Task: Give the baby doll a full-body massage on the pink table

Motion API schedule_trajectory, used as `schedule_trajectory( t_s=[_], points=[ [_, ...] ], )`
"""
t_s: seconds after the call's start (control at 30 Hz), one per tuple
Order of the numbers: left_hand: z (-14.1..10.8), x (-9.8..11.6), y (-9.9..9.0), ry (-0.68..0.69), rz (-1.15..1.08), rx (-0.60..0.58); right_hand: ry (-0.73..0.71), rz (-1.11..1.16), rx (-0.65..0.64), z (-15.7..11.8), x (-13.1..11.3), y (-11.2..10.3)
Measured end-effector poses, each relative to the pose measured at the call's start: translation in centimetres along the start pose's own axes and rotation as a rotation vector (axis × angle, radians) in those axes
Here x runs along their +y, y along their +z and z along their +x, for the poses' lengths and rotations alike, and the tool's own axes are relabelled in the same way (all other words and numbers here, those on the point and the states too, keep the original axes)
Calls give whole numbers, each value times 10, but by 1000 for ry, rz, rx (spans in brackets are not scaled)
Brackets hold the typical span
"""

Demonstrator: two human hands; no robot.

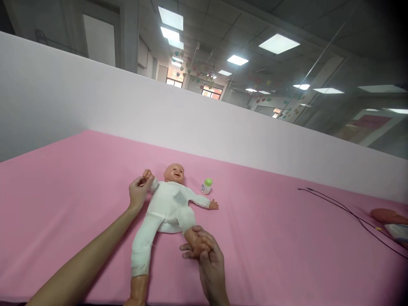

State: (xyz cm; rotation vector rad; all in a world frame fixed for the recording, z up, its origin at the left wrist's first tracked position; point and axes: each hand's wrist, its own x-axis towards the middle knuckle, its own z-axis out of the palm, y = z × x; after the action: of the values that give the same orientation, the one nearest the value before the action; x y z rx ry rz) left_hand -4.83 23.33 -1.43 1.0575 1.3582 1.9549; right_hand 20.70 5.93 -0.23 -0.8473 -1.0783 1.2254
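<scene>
A baby doll (168, 199) in a white long-sleeved top and white leggings lies face up on a pink surface (261, 238), its head toward the wall. My left hand (139, 193) has its fingers closed round the doll's hand and wrist at the image left. With my right hand (208, 259) I hold the doll's bare foot at the image right, that leg bent and raised. The doll's other leg stretches toward the near edge, its foot partly cut off by the frame. Beside the doll's head stands a small clear bottle (206, 187) with a green cap.
A low white wall (191, 123) runs behind the pink surface. Thin black cables (346, 209) lie at the right, near a brown rounded object (387, 216) and a whitish item (398, 231) at the edge. Past the wall is a room with ceiling lights.
</scene>
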Motion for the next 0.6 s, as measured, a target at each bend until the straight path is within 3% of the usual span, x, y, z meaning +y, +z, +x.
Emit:
schedule_trajectory(
  t_s=[0.1, 0.2, 0.33, 0.43, 0.53, 0.6],
  points=[
    [-13, -7, 3, 99, 77, -123, 17, -87, -116, 41, 1, 20],
    [-20, -12, 3, 101, 152, -273, 49, -116, -125, 74, 17, 39],
    [-18, -15, 1, 82, 166, -377, 79, -97, -148, 79, 26, 47],
    [-7, -16, -3, 45, 63, -233, 122, -48, -157, 48, 20, 29],
    [7, -18, -10, -51, -42, -4, 175, 4, -190, 3, 21, -7],
    [14, -18, -16, -115, -86, 84, 186, -36, -254, -23, 28, -31]
  ],
)
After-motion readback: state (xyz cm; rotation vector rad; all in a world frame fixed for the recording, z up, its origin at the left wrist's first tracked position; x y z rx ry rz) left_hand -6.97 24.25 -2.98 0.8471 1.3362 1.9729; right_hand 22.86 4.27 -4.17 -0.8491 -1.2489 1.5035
